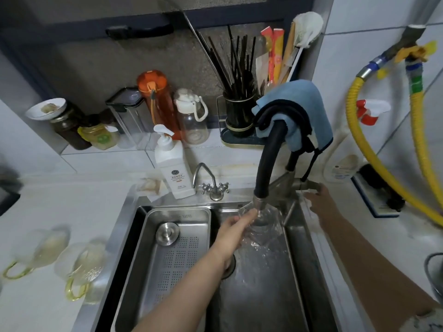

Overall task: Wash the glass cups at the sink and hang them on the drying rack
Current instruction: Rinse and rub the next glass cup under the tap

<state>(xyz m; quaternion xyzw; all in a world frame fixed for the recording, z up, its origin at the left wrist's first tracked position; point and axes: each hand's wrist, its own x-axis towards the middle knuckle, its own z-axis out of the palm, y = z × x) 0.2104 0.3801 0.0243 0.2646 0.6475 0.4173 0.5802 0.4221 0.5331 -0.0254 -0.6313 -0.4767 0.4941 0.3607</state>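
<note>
Holding a clear glass cup (257, 218) under running water, my left hand (236, 224) curls around its near side, fingers wrapped on the glass, right beneath the black faucet spout (260, 200); the cup is transparent, blurred by the stream and splashes, so I cannot make out its rim or handle. My right hand (316, 195) reaches across the right edge of the sink to the metal faucet handle (308, 185), fingers touching it, though whether they close around it I cannot tell. Two more glass cups (79, 267) with yellow-green handles lie on the white counter (48, 207) left of the sink, well apart from my hands. Inside the steel sink (259, 283), a perforated steel tray (177, 248) fills the left side with a round steel plug (167, 232) resting on it, leaving the right half open down to the drain, which my forearm partly covers. A blue cloth (302, 109) drapes over the faucet's arch. Behind the sink stand a white pump bottle (173, 168) and a small two-handled tap (212, 185); along the tiled ledge sit jars, an orange bottle (155, 101), a clear bottle with a white lid (191, 116) and a dark holder of chopsticks (239, 111). Yellow hoses (359, 130) loop down the white-tiled wall at right
</note>
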